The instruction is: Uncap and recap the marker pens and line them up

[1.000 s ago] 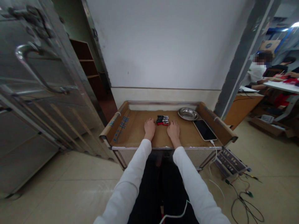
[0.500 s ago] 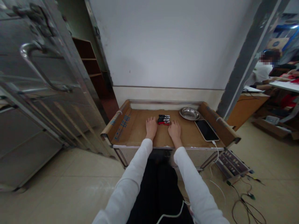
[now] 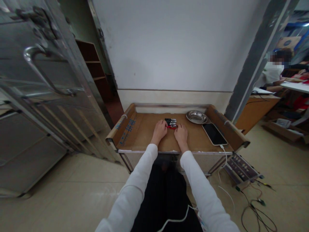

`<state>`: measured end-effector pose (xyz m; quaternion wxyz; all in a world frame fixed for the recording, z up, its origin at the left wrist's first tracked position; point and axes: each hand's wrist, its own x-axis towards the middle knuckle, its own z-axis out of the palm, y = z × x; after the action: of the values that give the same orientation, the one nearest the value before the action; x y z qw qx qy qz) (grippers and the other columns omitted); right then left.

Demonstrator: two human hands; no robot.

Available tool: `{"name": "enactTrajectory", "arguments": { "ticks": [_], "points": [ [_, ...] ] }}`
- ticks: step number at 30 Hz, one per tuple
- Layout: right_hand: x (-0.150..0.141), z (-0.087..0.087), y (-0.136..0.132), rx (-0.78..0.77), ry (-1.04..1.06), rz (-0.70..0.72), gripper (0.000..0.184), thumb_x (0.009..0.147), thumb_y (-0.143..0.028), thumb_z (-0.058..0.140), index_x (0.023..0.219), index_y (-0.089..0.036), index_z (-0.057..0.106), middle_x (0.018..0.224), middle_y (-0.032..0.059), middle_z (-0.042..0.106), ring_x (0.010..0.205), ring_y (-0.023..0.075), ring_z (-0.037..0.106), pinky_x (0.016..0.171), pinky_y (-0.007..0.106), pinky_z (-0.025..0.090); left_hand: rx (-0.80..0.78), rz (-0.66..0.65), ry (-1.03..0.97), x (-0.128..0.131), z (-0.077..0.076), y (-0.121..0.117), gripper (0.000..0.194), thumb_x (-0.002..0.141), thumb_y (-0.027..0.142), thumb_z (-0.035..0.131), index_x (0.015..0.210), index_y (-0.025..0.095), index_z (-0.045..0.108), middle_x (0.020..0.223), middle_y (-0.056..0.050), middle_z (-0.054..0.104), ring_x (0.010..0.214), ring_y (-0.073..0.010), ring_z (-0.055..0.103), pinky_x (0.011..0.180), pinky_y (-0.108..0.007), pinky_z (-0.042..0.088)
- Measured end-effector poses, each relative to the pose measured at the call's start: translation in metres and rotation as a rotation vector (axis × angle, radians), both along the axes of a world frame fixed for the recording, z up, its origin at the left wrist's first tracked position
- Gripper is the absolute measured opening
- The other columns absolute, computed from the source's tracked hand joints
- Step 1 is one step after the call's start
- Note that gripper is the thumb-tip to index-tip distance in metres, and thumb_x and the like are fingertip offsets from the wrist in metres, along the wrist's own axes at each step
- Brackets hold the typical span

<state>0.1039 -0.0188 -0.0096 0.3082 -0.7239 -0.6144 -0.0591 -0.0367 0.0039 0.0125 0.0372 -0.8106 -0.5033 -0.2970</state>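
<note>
Hand, left (image 3: 159,130): shifted inward since the earlier frame, fingers now at the left ends of the markers (image 3: 171,121); grip cannot be told. Hand, right (image 3: 181,132): little changed, fingers near the right end of the red marker (image 3: 172,127); grip unclear. Markers: side by side on cardboard (image 3: 142,132), between both hands, long axes left to right; tip direction too small to tell.

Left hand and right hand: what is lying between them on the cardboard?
In the head view, a group of markers lies between the left hand and the right hand, black ones on the far side, red on the near side.
</note>
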Motion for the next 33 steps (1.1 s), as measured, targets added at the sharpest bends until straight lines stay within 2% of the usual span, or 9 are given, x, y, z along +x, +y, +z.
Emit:
{"name": "enactTrajectory", "arguments": {
  "ticks": [3,9,15,20,26,33],
  "points": [
    [-0.001,0.007,-0.002,-0.011,0.002,-0.035,0.024,0.085,-0.013,0.042,0.102,-0.010,0.059,0.103,0.0176,0.062,0.099,0.0255,0.054,0.085,0.035,0.037,-0.028,-0.123,0.016,-0.001,0.000,-0.001,0.017,0.080,0.009,0.045,0.087,0.019,0.058,0.095,-0.009,0.057,0.096,-0.0231,0.053,0.088,-0.037,0.042],
    [-0.005,0.012,-0.006,-0.024,-0.104,0.098,0.020,0.088,-0.016,0.040,0.098,-0.014,0.058,0.105,0.0139,0.058,0.098,0.0234,0.050,0.085,0.034,0.035,-0.097,-0.163,-0.013,-0.002,-0.004,0.002,0.016,0.080,0.012,0.049,0.090,0.019,0.060,0.097,-0.008,0.058,0.097,-0.0228,0.053,0.090,-0.039,0.043],
    [-0.005,0.007,-0.005,-0.052,-0.181,0.117,0.022,0.090,-0.023,0.041,0.100,-0.013,0.058,0.105,0.0137,0.059,0.097,0.0246,0.048,0.084,0.035,0.034,-0.130,-0.198,-0.102,-0.004,-0.008,0.007,0.013,0.081,0.012,0.051,0.090,0.018,0.058,0.092,-0.006,0.062,0.090,-0.0199,0.056,0.088,-0.036,0.045],
    [-0.004,0.009,-0.005,-0.049,-0.173,0.115,0.019,0.090,-0.020,0.042,0.098,-0.014,0.058,0.103,0.0130,0.059,0.096,0.0241,0.049,0.083,0.034,0.034,-0.125,-0.243,-0.166,-0.005,-0.006,0.005,0.014,0.080,0.009,0.053,0.088,0.019,0.058,0.088,-0.004,0.063,0.085,-0.0178,0.058,0.083,-0.032,0.047],
    [-0.003,0.013,-0.005,0.039,-0.104,0.074,0.026,0.094,-0.024,0.036,0.101,-0.013,0.059,0.102,0.0137,0.058,0.094,0.0232,0.050,0.081,0.033,0.036,-0.078,-0.290,-0.307,-0.003,-0.005,0.003,0.012,0.085,0.013,0.051,0.094,0.019,0.054,0.089,-0.003,0.060,0.082,-0.0148,0.059,0.081,-0.029,0.048],
    [0.000,0.014,-0.006,0.122,-0.022,0.151,0.030,0.096,-0.027,0.036,0.104,-0.016,0.062,0.098,0.0114,0.061,0.091,0.0212,0.052,0.083,0.032,0.037,-0.042,-0.286,-0.403,-0.002,-0.001,-0.001,0.016,0.088,0.011,0.047,0.101,0.019,0.052,0.107,-0.006,0.057,0.093,-0.0139,0.061,0.089,-0.029,0.049]
  ]
}}
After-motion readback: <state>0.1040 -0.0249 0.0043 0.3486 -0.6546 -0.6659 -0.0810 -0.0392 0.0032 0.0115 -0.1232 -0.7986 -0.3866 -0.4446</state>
